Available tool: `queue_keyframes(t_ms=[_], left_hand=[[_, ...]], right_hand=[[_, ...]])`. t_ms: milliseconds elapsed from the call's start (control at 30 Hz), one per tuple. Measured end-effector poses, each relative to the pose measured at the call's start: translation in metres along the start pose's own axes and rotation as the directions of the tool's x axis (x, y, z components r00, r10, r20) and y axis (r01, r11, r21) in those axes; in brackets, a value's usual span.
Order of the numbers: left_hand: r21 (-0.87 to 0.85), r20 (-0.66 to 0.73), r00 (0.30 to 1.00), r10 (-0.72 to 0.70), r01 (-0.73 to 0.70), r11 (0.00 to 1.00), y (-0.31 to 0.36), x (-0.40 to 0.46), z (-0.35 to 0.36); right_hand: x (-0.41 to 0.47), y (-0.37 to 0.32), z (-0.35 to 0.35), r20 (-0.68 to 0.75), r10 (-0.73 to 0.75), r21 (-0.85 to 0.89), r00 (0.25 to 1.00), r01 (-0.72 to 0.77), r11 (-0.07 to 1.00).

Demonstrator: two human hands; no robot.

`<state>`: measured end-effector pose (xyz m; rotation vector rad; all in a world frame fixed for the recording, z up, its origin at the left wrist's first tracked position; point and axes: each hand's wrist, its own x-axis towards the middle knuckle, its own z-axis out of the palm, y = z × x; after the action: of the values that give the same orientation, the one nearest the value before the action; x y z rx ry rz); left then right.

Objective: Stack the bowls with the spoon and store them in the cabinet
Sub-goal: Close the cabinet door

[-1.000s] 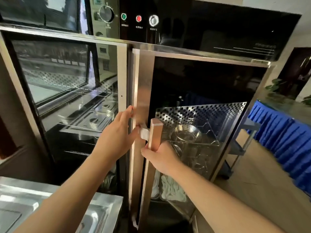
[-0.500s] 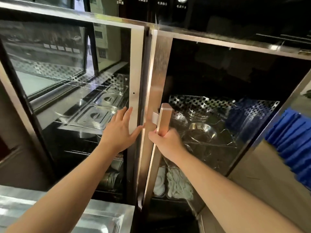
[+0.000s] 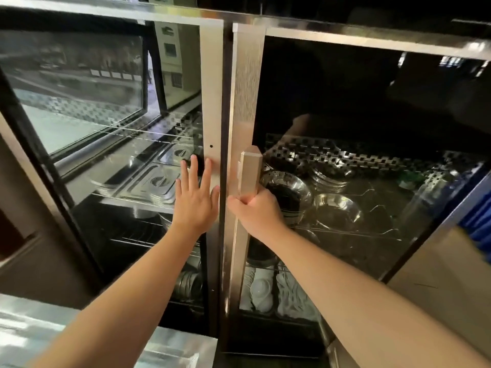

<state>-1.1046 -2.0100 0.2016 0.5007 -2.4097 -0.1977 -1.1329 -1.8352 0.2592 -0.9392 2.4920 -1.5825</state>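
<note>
While our right hand [image 3: 255,208] is clenched around the door handle [image 3: 248,172] and our left hand [image 3: 195,200] lies flat, released, left of it, we should push evenly, the steel bowls [image 3: 337,211] shelved right of it.

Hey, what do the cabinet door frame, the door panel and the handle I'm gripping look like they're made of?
Door frame: looks like brushed stainless steel, with fine vertical grain and a dull sheen.
Door panel: apparently dark tinted glass, since the metal bowls show through and it carries reflections.
Handle, held by the right hand: a faceted bar with a satin champagne tone, probably metal; it could be coated.
</note>
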Motion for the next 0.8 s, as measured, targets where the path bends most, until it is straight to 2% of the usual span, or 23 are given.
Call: queue_keyframes(t_ms=[133,500,700,800], left_hand=[[-0.012,-0.060,0.998,-0.017,0.016,1.000,-0.004,0.002,0.015],[0.061,-0.159,0.986,-0.041,0.051,0.997,-0.011,0.006,0.030],[0.085,-0.177,0.984,-0.023,0.038,0.996,-0.013,0.007,0.032],[0.106,-0.143,0.990,-0.004,0.020,0.994,-0.013,0.006,0.028]], right_hand=[[0.015,0.008,0.007,-0.029,-0.047,0.010,0.998,0.047,0.999],[0.045,0.031,0.029,-0.238,-0.199,-0.002,0.950,0.205,0.979],[0.056,0.034,0.032,-0.270,-0.269,0.000,0.924,0.280,0.960],[0.059,0.037,0.033,-0.274,-0.288,-0.002,0.918,0.299,0.954]])
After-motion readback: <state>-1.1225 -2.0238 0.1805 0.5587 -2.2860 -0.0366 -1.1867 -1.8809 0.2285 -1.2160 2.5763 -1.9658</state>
